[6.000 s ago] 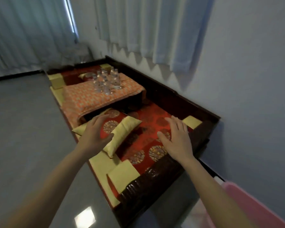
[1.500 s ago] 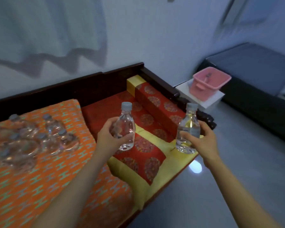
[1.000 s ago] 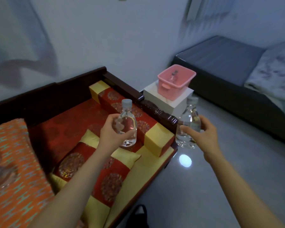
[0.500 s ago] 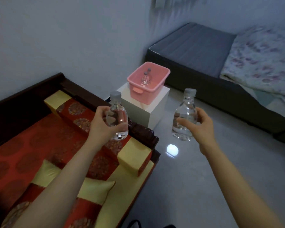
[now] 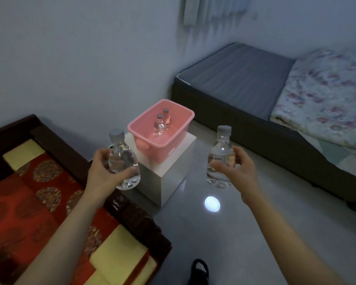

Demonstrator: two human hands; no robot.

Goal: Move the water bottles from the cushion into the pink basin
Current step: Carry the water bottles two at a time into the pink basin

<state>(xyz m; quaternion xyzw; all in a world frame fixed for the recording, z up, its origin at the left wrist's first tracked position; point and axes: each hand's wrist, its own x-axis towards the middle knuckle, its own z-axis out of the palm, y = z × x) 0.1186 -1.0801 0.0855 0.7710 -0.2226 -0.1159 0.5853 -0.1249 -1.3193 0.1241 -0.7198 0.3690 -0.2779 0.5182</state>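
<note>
My left hand (image 5: 103, 173) grips a clear water bottle (image 5: 122, 161) with a grey cap, held upright just left of the white box. In my right hand (image 5: 238, 171) is a second clear water bottle (image 5: 220, 159), upright above the floor. Between and beyond them stands the pink basin (image 5: 144, 140) on a white box (image 5: 171, 171). Two small bottles (image 5: 161, 121) stand upright inside the basin. The orange cushion with the other bottles is out of view.
A dark wooden bench (image 5: 132, 214) with red and yellow cushions (image 5: 29, 194) fills the lower left. A low bed (image 5: 243, 79) with a flowered blanket (image 5: 325, 95) lies to the right. Grey floor (image 5: 214, 233) runs between them, and a dark shoe (image 5: 199, 270) shows at the bottom.
The view has swung right, away from the orange cushion. Both hands picked up a bottle each and carried them toward the pink basin, which is now closer and centred.
</note>
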